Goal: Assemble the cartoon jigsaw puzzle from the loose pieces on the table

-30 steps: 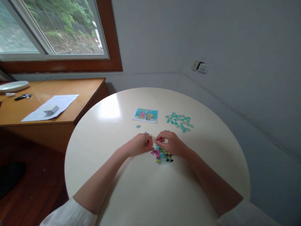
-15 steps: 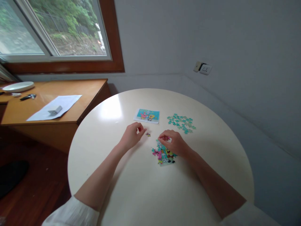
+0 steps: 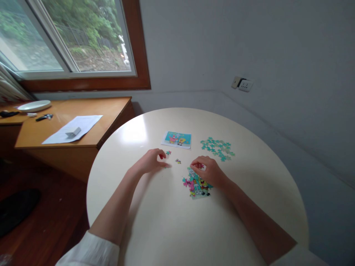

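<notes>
My left hand (image 3: 153,161) is open above the table, thumb and fingers apart. Just beyond its fingertips lies a loose jigsaw piece (image 3: 168,152) in teal and pink. Another small jigsaw piece (image 3: 178,161), darker and partly yellow, rests between my two hands. My right hand (image 3: 206,169) is closed in a pinch over the top right of a partly joined cartoon jigsaw puzzle (image 3: 196,186), covering some of it. Whatever its fingertips hold, if anything, is too small to make out. Pink shows beneath the curled fingers.
A cartoon picture card (image 3: 177,139) lies beyond my hands on the round white table (image 3: 155,229). Several teal jigsaw pieces (image 3: 217,147) are spread at the right. To the left, a wooden desk (image 3: 85,107) bears paper (image 3: 93,121), a small white block (image 3: 73,132) and a white plate (image 3: 34,106).
My left hand has drawn back left and its fingers have spread; a teal and pink piece now shows by its fingertips. My right hand stays pinched over the puzzle. The view has shifted slightly.
</notes>
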`<action>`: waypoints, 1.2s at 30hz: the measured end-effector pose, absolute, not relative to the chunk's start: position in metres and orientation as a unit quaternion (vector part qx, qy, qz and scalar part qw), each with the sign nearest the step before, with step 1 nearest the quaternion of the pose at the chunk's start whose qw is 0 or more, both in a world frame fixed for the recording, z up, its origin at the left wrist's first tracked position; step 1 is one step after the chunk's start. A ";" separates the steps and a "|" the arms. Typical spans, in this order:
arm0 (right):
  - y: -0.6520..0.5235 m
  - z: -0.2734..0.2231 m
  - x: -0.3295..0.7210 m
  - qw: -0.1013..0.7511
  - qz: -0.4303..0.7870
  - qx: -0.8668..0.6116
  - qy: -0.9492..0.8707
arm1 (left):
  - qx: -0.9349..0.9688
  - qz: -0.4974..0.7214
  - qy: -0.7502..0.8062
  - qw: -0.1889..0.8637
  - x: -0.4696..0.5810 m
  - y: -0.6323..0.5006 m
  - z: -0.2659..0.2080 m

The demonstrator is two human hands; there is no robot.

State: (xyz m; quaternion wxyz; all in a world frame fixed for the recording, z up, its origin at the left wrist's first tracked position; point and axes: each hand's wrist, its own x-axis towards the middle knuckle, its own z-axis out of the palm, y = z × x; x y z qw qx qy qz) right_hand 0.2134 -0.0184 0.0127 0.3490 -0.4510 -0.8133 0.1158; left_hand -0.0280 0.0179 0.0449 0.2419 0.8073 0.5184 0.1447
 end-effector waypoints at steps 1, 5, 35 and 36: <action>-0.018 0.012 0.214 0.348 0.117 -0.452 -0.813 | 0.810 0.136 0.517 0.241 -0.029 0.018 0.045; -0.018 0.011 0.214 0.346 0.119 -0.458 -0.810 | 0.817 0.104 0.517 0.234 -0.027 0.018 0.044; -0.018 0.010 0.214 0.329 0.123 -0.446 -0.824 | 0.795 0.157 0.515 0.280 -0.024 0.021 0.035; -0.018 0.010 0.214 0.329 0.123 -0.445 -0.824 | 0.790 0.167 0.513 0.290 -0.024 0.022 0.033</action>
